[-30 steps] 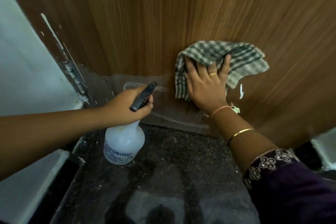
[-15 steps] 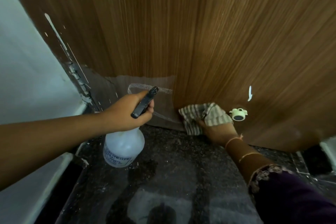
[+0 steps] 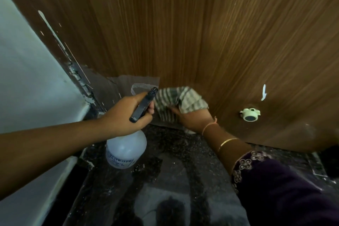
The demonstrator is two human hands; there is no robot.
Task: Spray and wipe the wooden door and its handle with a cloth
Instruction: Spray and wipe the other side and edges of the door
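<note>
Cloth [image 3: 183,103] slid left toward spray bottle [image 3: 126,149], bunched in right grip [image 3: 194,120]

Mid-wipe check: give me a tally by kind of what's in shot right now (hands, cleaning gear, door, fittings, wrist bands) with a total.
Hands: 2, the left hand and the right hand
Spray bottle: 1
Cloth: 1
Wooden door: 1
Round white fitting on the door: 1
Wrist bands on the right wrist: 2, a thread band and a gold bangle
Total: 8

A purple embroidered sleeve [image 3: 278,185], gold bangle [image 3: 228,142] and orange wrist thread [image 3: 209,127] are worn.
</note>
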